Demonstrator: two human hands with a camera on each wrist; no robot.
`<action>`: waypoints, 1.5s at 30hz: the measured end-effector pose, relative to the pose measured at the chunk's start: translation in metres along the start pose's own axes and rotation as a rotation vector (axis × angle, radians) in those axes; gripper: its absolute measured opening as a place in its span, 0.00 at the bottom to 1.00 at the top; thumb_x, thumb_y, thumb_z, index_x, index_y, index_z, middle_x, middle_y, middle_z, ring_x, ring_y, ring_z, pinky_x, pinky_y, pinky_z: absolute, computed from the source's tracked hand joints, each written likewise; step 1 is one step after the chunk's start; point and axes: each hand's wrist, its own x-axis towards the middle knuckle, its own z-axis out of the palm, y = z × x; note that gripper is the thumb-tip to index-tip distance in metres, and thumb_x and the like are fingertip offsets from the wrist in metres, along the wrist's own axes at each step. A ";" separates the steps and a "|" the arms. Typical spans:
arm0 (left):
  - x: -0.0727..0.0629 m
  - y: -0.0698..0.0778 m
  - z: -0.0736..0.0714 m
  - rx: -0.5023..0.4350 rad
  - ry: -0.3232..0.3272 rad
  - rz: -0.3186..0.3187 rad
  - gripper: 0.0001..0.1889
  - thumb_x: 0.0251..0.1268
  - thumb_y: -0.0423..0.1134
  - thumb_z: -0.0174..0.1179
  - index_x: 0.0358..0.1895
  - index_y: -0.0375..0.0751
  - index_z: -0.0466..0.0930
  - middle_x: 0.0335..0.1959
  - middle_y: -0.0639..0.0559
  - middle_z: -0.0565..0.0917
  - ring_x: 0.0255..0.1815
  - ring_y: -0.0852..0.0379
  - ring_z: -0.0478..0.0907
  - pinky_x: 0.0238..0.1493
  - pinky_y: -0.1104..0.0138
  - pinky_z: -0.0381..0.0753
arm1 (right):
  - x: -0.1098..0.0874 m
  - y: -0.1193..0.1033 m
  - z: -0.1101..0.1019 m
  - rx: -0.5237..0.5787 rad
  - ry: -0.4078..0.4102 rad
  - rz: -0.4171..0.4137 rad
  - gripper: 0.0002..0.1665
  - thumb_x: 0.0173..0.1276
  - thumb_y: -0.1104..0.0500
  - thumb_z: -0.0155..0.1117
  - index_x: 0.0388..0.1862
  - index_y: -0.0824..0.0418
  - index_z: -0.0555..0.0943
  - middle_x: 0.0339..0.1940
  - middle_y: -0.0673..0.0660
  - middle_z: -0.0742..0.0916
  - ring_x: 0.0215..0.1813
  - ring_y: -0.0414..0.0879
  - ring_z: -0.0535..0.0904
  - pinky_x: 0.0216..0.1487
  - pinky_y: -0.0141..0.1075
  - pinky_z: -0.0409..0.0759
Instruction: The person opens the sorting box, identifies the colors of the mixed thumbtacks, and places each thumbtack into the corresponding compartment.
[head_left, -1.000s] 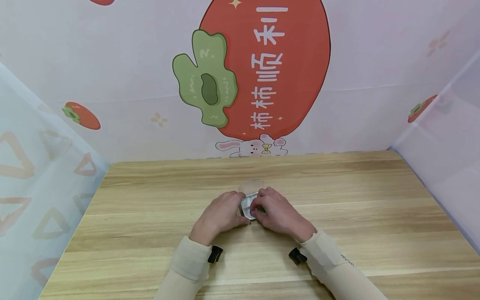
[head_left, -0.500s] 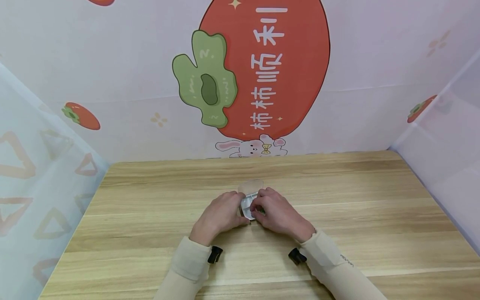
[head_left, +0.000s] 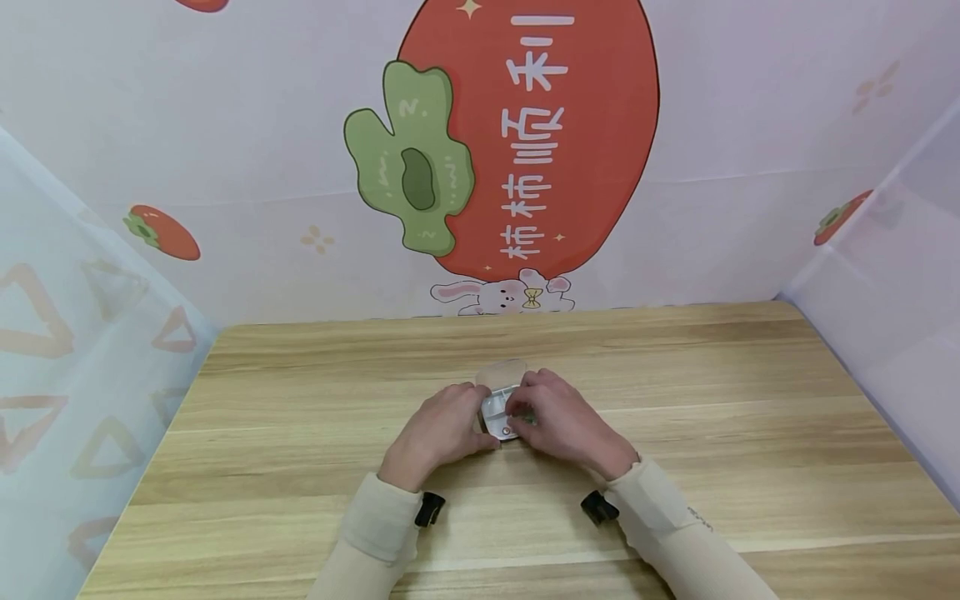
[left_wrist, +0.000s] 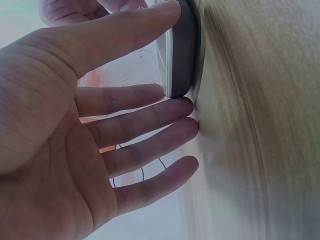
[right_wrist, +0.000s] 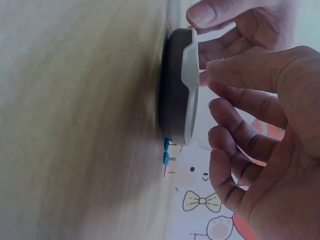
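A small pill box (head_left: 495, 407) with white compartments and a dark outer shell sits on the table, its clear lid (head_left: 502, 374) folded back. My left hand (head_left: 438, 429) holds it at the left between thumb and index finger; the other fingers (left_wrist: 150, 142) extend beside it. Over its right side hovers my right hand (head_left: 562, 421), with loosely bent fingers. Thumb and index finger come close together above the rim in the right wrist view, with nothing visible between them. A tiny round reddish thing (head_left: 506, 431) lies in the front compartment.
Small blue pieces (right_wrist: 166, 151) lie on the wooden table (head_left: 300, 367) by the far end of the box in the right wrist view. A printed cloth (head_left: 262, 150) stands behind the table. Each sleeve cuff carries a black clip (head_left: 431, 509).
My right hand has drawn slightly back and right from the box, its fingertips lifting off the front compartment. The tiny round thing there now shows. My left hand stays put.
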 end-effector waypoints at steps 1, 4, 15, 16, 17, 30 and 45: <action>0.000 0.000 0.000 -0.002 -0.001 -0.002 0.21 0.52 0.44 0.80 0.44 0.39 0.81 0.33 0.53 0.79 0.31 0.56 0.72 0.37 0.62 0.75 | 0.000 0.000 -0.001 -0.002 0.005 -0.002 0.04 0.62 0.60 0.77 0.35 0.55 0.89 0.32 0.45 0.81 0.38 0.41 0.71 0.40 0.36 0.74; 0.000 0.000 0.000 -0.006 -0.002 -0.006 0.22 0.52 0.44 0.80 0.45 0.39 0.82 0.33 0.53 0.79 0.31 0.56 0.73 0.37 0.62 0.75 | 0.001 0.002 -0.004 -0.010 0.019 -0.004 0.03 0.62 0.61 0.76 0.34 0.54 0.89 0.32 0.45 0.81 0.37 0.40 0.71 0.40 0.35 0.74; 0.001 0.000 0.001 0.002 -0.012 -0.032 0.26 0.51 0.45 0.80 0.50 0.36 0.82 0.37 0.51 0.81 0.33 0.56 0.74 0.41 0.62 0.77 | -0.001 0.011 -0.019 0.000 0.052 0.067 0.05 0.62 0.61 0.76 0.38 0.57 0.89 0.35 0.48 0.83 0.43 0.46 0.76 0.45 0.39 0.77; 0.001 0.000 0.001 0.001 -0.011 -0.035 0.27 0.51 0.45 0.80 0.51 0.35 0.82 0.37 0.51 0.81 0.34 0.56 0.74 0.41 0.62 0.77 | -0.001 0.012 -0.020 0.001 0.055 0.069 0.06 0.63 0.61 0.76 0.38 0.57 0.89 0.35 0.48 0.83 0.44 0.46 0.76 0.45 0.39 0.77; 0.001 0.000 0.001 -0.001 -0.011 -0.037 0.27 0.51 0.45 0.80 0.51 0.35 0.82 0.38 0.51 0.82 0.34 0.56 0.74 0.41 0.62 0.78 | -0.001 0.013 -0.021 0.002 0.056 0.069 0.06 0.63 0.61 0.76 0.39 0.58 0.89 0.36 0.48 0.83 0.44 0.47 0.76 0.46 0.40 0.77; 0.001 -0.002 -0.001 -0.014 -0.011 -0.045 0.29 0.50 0.45 0.81 0.52 0.35 0.82 0.39 0.50 0.82 0.35 0.55 0.74 0.43 0.60 0.78 | -0.001 0.020 -0.022 -0.012 0.071 0.060 0.05 0.63 0.61 0.75 0.38 0.58 0.89 0.35 0.49 0.83 0.43 0.46 0.76 0.47 0.41 0.77; 0.001 -0.003 -0.001 -0.017 -0.009 -0.062 0.30 0.50 0.46 0.81 0.54 0.35 0.82 0.41 0.49 0.83 0.37 0.55 0.75 0.46 0.59 0.79 | 0.000 0.034 -0.019 -0.037 0.114 0.065 0.06 0.61 0.62 0.75 0.37 0.58 0.89 0.33 0.47 0.83 0.42 0.46 0.76 0.46 0.43 0.77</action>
